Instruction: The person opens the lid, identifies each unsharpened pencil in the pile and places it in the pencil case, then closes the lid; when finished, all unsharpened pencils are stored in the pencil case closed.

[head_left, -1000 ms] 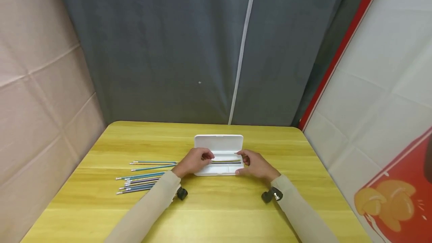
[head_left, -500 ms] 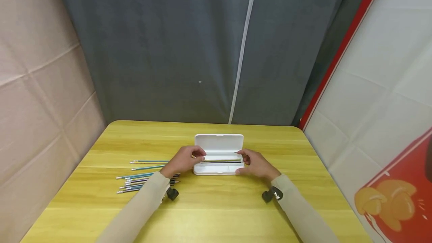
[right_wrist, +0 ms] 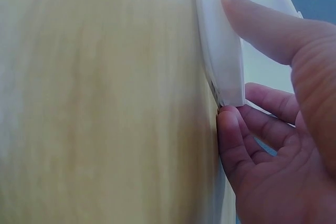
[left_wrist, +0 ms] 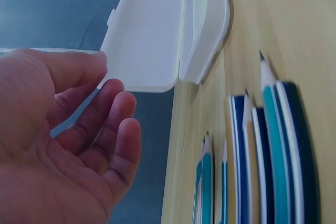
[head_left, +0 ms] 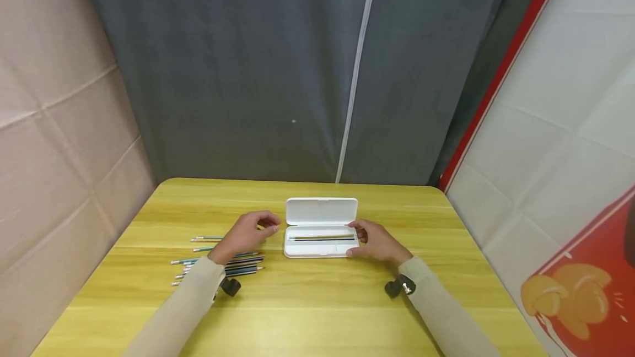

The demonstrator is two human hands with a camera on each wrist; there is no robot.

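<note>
One yellow wooden table point(head_left: 317, 302), grey curtain point(head_left: 248, 70)

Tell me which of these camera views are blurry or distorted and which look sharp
Head view: evenly lit and sharp, though wide-angle, so the table edges bow. Left wrist view: the left hand is close and soft, the pencils slightly blurred. Right wrist view: the table is smeared out of focus; only the right hand on the white case reads clearly.

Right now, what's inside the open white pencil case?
The pencil case holds a couple of pencils lying lengthwise in its far compartment. The right hand covers its right end, hiding what's there.
</note>
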